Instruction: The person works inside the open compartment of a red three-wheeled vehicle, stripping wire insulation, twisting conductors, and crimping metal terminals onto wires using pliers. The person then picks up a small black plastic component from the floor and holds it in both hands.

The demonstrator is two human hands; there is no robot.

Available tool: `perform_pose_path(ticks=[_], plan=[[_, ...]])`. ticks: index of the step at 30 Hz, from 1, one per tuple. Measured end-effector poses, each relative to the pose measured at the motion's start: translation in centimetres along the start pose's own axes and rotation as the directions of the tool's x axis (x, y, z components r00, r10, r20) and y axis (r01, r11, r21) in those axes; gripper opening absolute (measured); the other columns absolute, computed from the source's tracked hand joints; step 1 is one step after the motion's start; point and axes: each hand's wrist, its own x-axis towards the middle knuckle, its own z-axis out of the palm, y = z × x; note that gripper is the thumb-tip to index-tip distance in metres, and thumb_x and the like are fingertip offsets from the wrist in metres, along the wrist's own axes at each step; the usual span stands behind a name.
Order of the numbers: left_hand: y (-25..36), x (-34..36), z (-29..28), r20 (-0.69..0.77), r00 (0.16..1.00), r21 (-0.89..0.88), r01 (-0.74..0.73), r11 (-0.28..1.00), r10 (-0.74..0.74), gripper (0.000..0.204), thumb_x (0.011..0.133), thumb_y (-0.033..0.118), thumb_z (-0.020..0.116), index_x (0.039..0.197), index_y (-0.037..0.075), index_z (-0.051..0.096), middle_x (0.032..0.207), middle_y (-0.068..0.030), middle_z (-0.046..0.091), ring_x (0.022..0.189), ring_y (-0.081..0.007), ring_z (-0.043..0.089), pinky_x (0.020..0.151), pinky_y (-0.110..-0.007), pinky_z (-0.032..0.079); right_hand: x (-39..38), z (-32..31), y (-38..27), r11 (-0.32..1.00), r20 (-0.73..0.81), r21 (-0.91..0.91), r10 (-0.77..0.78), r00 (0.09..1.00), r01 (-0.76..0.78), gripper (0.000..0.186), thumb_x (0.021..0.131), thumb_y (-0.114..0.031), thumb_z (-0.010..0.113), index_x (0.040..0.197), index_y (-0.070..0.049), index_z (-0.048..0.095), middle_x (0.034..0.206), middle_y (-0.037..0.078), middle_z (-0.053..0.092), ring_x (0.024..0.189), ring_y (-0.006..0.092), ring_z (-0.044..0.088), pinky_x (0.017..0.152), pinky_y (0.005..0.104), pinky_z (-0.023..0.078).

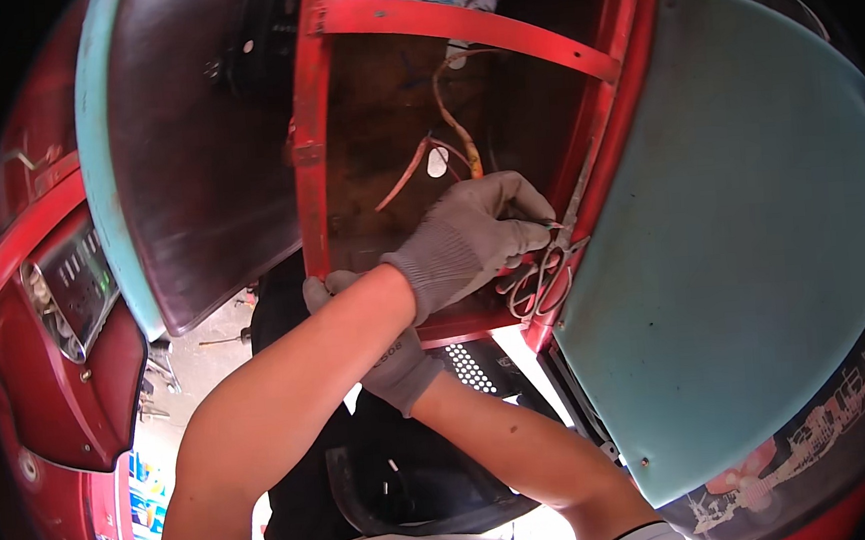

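Note:
My left hand (475, 229), in a grey knit glove, reaches across to the right side of a red metal frame (466, 32). Its thumb and forefinger are pinched on something small and pale that I cannot make out. Just below those fingertips, dark loops (534, 291), like scissor handles or bent wire, lie against the frame's right bar. My right hand (399, 368), gloved alike, passes under my left forearm near the frame's lower left corner. Only a couple of its fingertips show there; the rest is hidden. Beyond my left hand, a yellowish cable (458, 128) and a reddish cable (406, 175) stick up inside the frame.
A large teal padded panel (740, 218) stands along the right. On the left are a dark panel with teal edging (199, 156) and a red housing with a switch panel (77, 280). Below my arms lie a perforated black part (469, 368) and a curved black bar (343, 492).

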Motion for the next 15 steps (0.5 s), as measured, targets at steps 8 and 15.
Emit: perform_pose_path(ticks=[8, 15], plan=[[-0.1, 0.6, 0.4, -0.031, 0.999, -0.016, -0.021, 1.0, 0.021, 0.02, 0.094, -0.001, 0.073, 0.114, -0.002, 0.068, 0.098, -0.0038, 0.066, 0.085, -0.0109, 0.064, 0.074, -0.026, 0.052, -3.7, 4.4, 2.7, 0.998, 0.107, -0.069, 0.001, 0.994, 0.007, 0.059, 0.105, -0.031, 0.051, 0.159, -0.008, 0.041, 0.158, 0.012, 0.05, 0.148, 0.0318, 0.044, 0.123, 0.0482, 0.033], [0.3, 0.3, -0.2, -0.03, 0.999, 0.076, -0.031, 0.997, 0.033, 0.021, 0.096, 0.002, 0.073, 0.115, -0.002, 0.067, 0.097, -0.0029, 0.064, 0.083, -0.0102, 0.06, 0.075, -0.026, 0.051, -3.6, 2.8, 2.4, 0.985, 0.142, -0.139, -0.079, 0.987, 0.099, 0.048, 0.102, -0.022, 0.056, 0.147, -0.007, 0.055, 0.151, 0.014, 0.055, 0.14, 0.035, 0.052, 0.117, 0.0494, 0.04]])
